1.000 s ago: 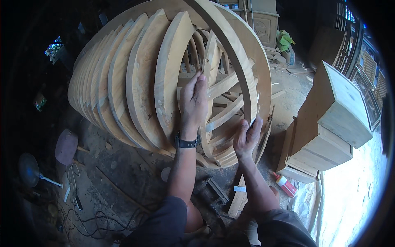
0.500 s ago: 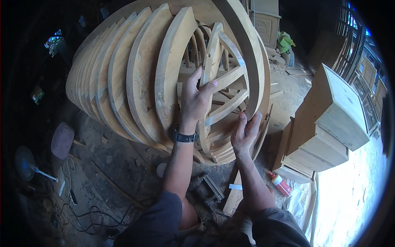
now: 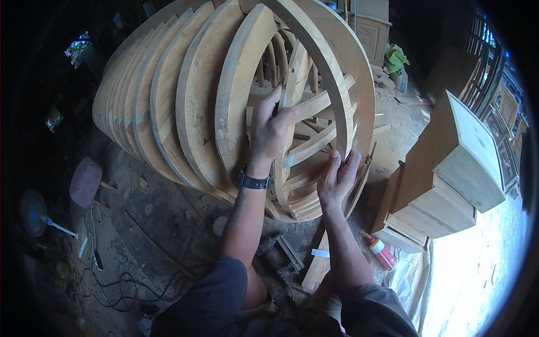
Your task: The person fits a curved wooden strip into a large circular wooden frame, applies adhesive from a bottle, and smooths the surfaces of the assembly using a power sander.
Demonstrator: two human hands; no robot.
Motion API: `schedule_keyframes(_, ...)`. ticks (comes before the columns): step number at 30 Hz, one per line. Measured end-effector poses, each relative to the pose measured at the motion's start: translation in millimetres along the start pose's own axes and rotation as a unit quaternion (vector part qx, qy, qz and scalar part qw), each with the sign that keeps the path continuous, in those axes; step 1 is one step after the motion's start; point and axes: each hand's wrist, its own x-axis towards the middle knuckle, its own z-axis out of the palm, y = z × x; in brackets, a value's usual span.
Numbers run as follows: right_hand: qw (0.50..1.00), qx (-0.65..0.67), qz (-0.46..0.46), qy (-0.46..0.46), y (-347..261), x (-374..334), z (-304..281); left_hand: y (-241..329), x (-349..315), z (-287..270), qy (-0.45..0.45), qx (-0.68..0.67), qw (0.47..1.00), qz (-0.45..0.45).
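Pale, unvarnished wood with a matt, sanded face on the curved ribs (image 3: 196, 106) and the stacked cabinets (image 3: 449, 174), rough, dusty grime on the floor (image 3: 151, 219), glossy plastic on the red-capped glue bottle (image 3: 382, 251), dark matt strap on the wristwatch (image 3: 252, 181).

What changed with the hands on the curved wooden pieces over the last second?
The left hand slid slightly up the inner curved rib it grips, fingers curling tighter around its edge. The right hand rose a little, closing around the lower end of the outer curved rib, which now stands more upright. The stacked arched boards, wooden cabinet and glue bottle stayed put.
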Motion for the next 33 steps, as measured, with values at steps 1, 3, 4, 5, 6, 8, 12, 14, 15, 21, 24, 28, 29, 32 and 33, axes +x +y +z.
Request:
schedule_keyframes(1, 1.000, 0.002, 0.013, -0.004, -1, -1, 0, -3, 0, -1, 0.005, 0.001, 1.000, 0.003)
schedule_keyframes(3, 0.999, 0.007, 0.040, -0.011, -6, -2, 0, -8, -1, -2, 0.014, 0.003, 1.000, 0.009)
schedule_keyframes(4, 0.999, 0.009, 0.033, -0.007, -3, 0, -1, -6, -1, 0, 0.018, -0.001, 1.000, 0.011)
schedule_keyframes(5, 1.000, 0.010, 0.026, -0.004, 2, 0, -1, -4, -1, 1, 0.021, -0.005, 1.000, 0.014)
schedule_keyframes(6, 1.000, 0.012, 0.019, 0.000, 4, 1, -2, -1, -2, 3, 0.024, -0.008, 1.000, 0.016)
schedule_keyframes(8, 1.000, 0.017, 0.025, 0.000, 4, 0, -1, 3, -3, 0, 0.018, -0.009, 1.000, -0.003)
schedule_keyframes(12, 0.998, 0.053, 0.035, 0.008, 4, 1, 0, 2, -4, -3, 0.005, 0.006, 1.000, -0.015)
schedule_keyframes(14, 0.999, 0.043, 0.028, 0.008, 8, 3, -2, 0, -3, -1, 0.007, -0.007, 1.000, -0.005)
schedule_keyframes(15, 0.999, 0.038, 0.024, 0.008, 9, 5, -4, -1, -2, 2, 0.009, -0.014, 1.000, 0.000)
schedule_keyframes(21, 0.989, 0.146, 0.037, -0.009, 5, 12, -5, -3, 2, 8, 0.036, 0.052, 0.998, 0.014)
schedule_keyframes(24, 0.988, 0.144, 0.048, -0.015, 2, 5, 9, 2, -1, -6, 0.027, 0.066, 0.997, -0.005)
schedule_keyframes(28, 0.986, 0.128, 0.110, -0.011, 13, 0, 3, 18, -8, -3, 0.071, 0.037, 0.997, 0.006)
schedule_keyframes(29, 0.990, 0.079, 0.118, -0.008, 12, 0, -2, 19, -11, 4, 0.084, 0.014, 0.996, -0.036)
schedule_keyframes(32, 0.997, 0.043, 0.052, 0.042, 30, 12, -8, 22, -7, 17, 0.121, 0.009, 0.992, 0.025)
schedule_keyframes(33, 0.998, 0.018, 0.058, 0.025, 20, 7, -5, 32, -14, 10, 0.111, 0.047, 0.993, -0.009)
